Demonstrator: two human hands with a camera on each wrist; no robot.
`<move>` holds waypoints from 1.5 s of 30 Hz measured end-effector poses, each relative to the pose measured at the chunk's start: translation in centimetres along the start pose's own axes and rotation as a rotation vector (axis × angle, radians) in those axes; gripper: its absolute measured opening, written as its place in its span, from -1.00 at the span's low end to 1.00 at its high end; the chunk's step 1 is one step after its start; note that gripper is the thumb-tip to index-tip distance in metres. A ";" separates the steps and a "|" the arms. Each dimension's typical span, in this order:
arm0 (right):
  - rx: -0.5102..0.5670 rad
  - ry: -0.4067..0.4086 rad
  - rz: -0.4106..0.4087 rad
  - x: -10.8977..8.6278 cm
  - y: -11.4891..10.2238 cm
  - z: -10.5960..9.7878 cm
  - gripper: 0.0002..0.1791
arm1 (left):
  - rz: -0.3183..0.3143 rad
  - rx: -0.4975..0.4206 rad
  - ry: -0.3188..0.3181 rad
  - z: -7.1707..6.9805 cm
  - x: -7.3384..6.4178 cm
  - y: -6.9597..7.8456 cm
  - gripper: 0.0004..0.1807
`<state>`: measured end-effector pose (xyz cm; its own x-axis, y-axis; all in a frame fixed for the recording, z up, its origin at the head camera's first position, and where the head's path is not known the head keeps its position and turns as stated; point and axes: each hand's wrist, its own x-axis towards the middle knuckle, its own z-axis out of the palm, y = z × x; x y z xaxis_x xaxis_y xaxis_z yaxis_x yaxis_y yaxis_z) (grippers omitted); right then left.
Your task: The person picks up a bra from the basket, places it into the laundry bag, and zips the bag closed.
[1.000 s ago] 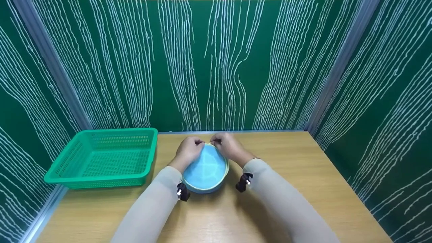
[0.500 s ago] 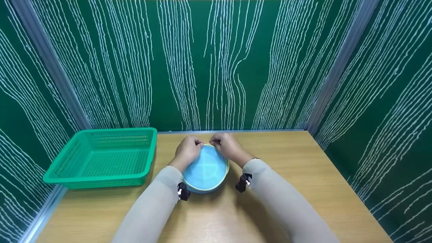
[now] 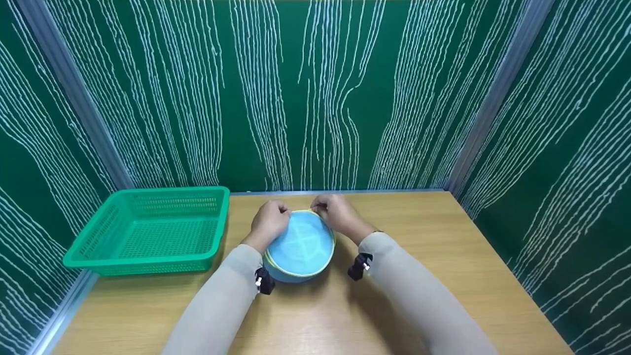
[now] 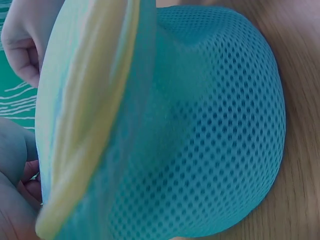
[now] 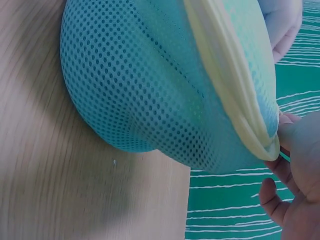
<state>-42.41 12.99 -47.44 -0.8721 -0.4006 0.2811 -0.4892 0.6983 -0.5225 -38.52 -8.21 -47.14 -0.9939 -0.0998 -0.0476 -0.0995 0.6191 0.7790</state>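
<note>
A round blue mesh laundry bag with yellow edging stands on the table in the head view. Its side mesh bulges out in the left wrist view, and the yellow trim shows close up in the right wrist view. At the far left part of the rim, my left hand pinches the edge between thumb and fingers. My right hand pinches the same rim a little further right, thumb and finger on the yellow trim. The bag's inside is hidden under its blue top.
To the left sits a green plastic basket with slotted walls. Green panels with white wavy lines enclose the wooden table at the back and sides. A dark wrist camera is strapped below each hand.
My hands have drawn slightly apart along the rim, the left one to the left and the right one to the right. The bag's top has tilted and shifted a little.
</note>
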 end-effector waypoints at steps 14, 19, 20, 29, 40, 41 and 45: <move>-0.009 0.013 0.009 -0.3 0.4 -0.2 -0.86 | -0.052 0.053 0.045 -0.8 0.6 -1.2 -0.69; 0.006 -0.002 0.036 -0.4 0.5 -0.1 -0.87 | -0.057 0.047 0.054 -0.7 0.5 -1.5 -0.72; 0.011 0.000 0.046 -0.4 0.5 -0.1 -0.87 | -0.055 0.039 0.055 -0.7 0.5 -1.5 -0.73; 0.057 0.009 0.116 -0.2 0.2 0.1 -0.87 | -0.028 -0.038 0.030 -0.1 0.0 -0.4 -0.68; 0.080 0.015 0.107 -0.1 -0.2 0.2 -0.86 | 0.129 0.022 0.017 0.8 0.4 0.6 -0.74; 0.080 0.015 0.110 -0.1 -0.3 0.2 -0.86 | 0.126 0.019 0.009 0.8 0.5 0.7 -0.74; 0.078 0.009 0.117 0.0 -0.4 0.2 -0.86 | 0.121 0.014 -0.009 1.0 0.6 0.6 -0.75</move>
<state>-42.18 12.62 -47.38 -0.9234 -0.3137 0.2211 -0.3817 0.6917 -0.6131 -39.25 -7.14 -47.30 -0.9990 -0.0170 0.0403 0.0202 0.6369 0.7707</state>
